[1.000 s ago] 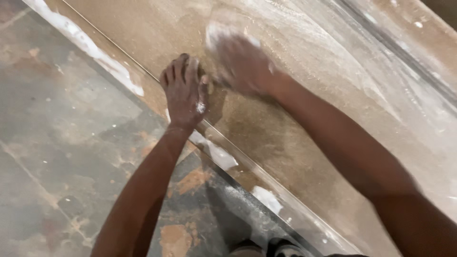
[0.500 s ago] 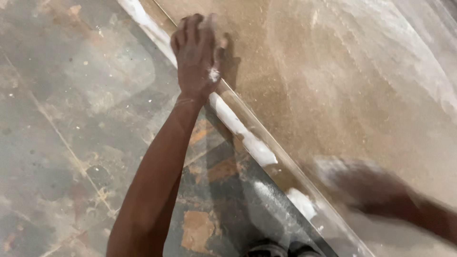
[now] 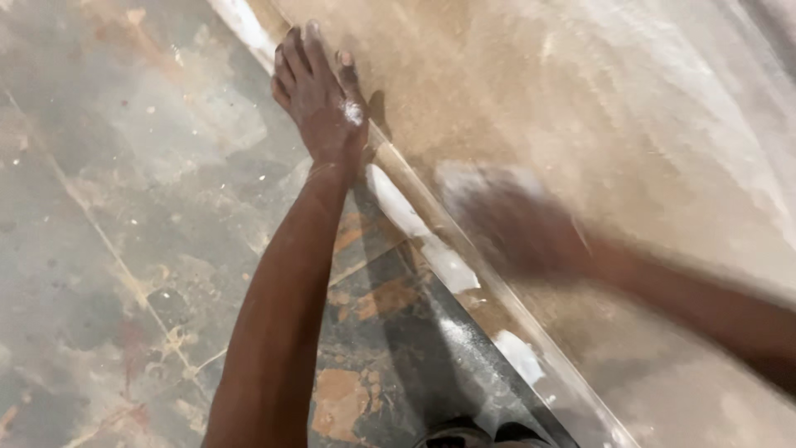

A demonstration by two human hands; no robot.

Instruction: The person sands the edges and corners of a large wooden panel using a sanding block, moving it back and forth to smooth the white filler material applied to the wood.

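A large brown board (image 3: 597, 91), dusted with white powder, lies slanting across the right of the view. My left hand (image 3: 319, 95) rests flat on the board's near edge with fingers spread and holds nothing. My right hand (image 3: 522, 232) is blurred with motion on the board's surface, a little way below and right of the left hand. It presses on a white pad or cloth (image 3: 464, 176) that shows at its fingertips. The blur hides the exact grip.
White dust lies in patches (image 3: 414, 224) along the board's edge. To the left lies a stained, mottled grey floor (image 3: 124, 249). The tips of dark shoes (image 3: 473, 435) show at the bottom edge.
My right hand has swept from beside the left hand down the board, then back up toward the left hand. The left hand has stayed planted on the edge while the view shifted.
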